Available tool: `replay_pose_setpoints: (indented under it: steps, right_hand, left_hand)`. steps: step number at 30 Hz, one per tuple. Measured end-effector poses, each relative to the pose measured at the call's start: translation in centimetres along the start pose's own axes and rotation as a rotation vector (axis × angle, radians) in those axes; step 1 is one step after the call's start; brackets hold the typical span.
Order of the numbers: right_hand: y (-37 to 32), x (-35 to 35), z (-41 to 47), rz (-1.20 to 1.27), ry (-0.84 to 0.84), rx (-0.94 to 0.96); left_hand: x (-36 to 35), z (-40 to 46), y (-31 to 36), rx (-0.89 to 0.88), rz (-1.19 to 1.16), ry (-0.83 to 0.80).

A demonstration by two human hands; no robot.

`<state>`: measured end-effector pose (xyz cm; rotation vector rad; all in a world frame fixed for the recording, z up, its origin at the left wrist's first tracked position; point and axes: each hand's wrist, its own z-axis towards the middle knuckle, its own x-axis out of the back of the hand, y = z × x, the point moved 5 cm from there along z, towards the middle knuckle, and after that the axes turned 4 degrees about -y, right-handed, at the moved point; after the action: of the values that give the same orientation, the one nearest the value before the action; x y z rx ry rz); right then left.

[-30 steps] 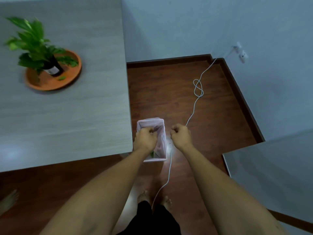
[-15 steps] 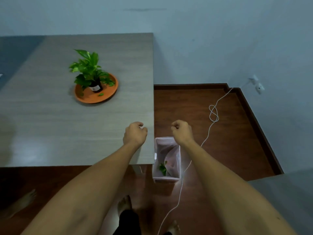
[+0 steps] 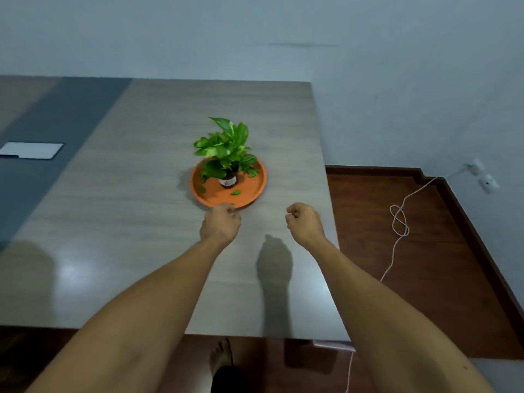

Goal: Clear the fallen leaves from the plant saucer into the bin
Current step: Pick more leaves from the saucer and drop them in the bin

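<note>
An orange plant saucer [image 3: 256,191] sits on the grey table [image 3: 127,222] with a small potted green plant [image 3: 226,154] in its middle. A loose green leaf [image 3: 236,192] lies in front of the pot, another leaf [image 3: 202,189] at the saucer's left, and a third leaf [image 3: 231,204] on the front rim. My left hand [image 3: 220,224] hovers at that front rim, fingers curled shut, thumb and forefinger pinched just short of the rim leaf. My right hand [image 3: 304,222] is a loose fist above the table, right of the saucer. Only a pink sliver of the bin [image 3: 334,346] shows under the table's near corner.
The table's right edge [image 3: 330,222] drops to a brown wood floor. A white cable [image 3: 398,222] loops across the floor from a wall socket [image 3: 482,177]. A white sheet [image 3: 31,150] lies on the table's dark strip at far left. A bare foot [image 3: 222,355] stands below.
Both hands rose from the bin on the floor and moved forward over the table. My left hand has reached the saucer's front rim, and the bin has slipped almost out of sight.
</note>
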<state>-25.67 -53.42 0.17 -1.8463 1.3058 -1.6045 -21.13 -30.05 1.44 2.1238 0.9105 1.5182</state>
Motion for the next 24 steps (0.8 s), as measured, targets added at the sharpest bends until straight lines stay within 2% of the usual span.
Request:
replay_pose_setpoints:
  steps: [4, 9, 17, 20, 24]
  right_hand:
    - [-5.4, -4.7, 2.3, 0.001, 0.021, 0.001]
    - [-9.0, -9.6, 4.8, -0.039, -0.028, -0.008]
    - [-10.6, -14.1, 9.6, -0.336, -0.149, -0.012]
    - [-10.7, -14.9, 11.1, -0.469, -0.179, 0.022]
    - [-10.1, -15.8, 13.4, -0.505, -0.197, 0.036]
  left_hand:
    - [4.8, 5.0, -2.1, -0.023, 0.031, -0.014]
    - [8.3, 9.5, -4.2, -0.024, 0.063, -0.028]
    - [8.1, 15.4, -5.7, -0.082, 0.113, -0.122]
    - [7.1, 17.1, -5.4, -0.182, 0.273, -0.132]
    - [5.4, 19.6, -5.0, -0.288, 0.499, -0.153]
